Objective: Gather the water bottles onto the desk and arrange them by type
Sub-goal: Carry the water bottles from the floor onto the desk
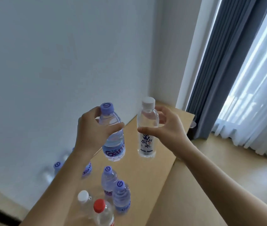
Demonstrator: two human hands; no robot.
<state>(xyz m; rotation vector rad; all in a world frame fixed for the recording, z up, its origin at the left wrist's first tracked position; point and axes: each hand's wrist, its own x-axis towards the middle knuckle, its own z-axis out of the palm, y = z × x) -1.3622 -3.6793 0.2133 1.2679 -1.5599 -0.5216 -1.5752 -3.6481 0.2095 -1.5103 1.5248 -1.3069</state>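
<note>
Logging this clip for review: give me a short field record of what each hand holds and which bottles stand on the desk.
left hand: left hand grips purple-capped bottle by its shoulder, lifted above the desk
right hand: right hand holds white-capped bottle near its neck, upright
desk: wooden desk against the wall
standing purple-capped bottles: at least three, one at
other bottles: red-capped bottle and a second white-capped one at the near end
sorting: types still mixed
</note>
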